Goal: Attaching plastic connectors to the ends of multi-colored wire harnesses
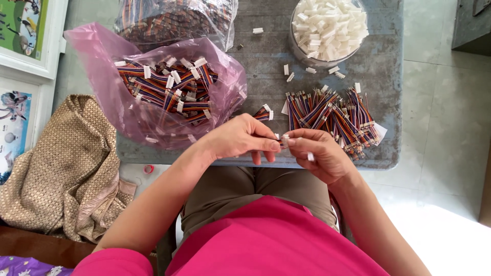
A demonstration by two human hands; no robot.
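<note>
Pink shirt [271,240], hands' fingers [268,145] hiding small connector [284,139]

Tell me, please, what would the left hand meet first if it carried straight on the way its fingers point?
Almost at once, the right hand: the left hand points rightward, fingertips meeting over a small white connector.

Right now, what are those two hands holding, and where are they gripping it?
Both hands pinch a small white connector piece between their fingertips: left hand and right hand. The right also tucks another white piece under its fingers.
</note>
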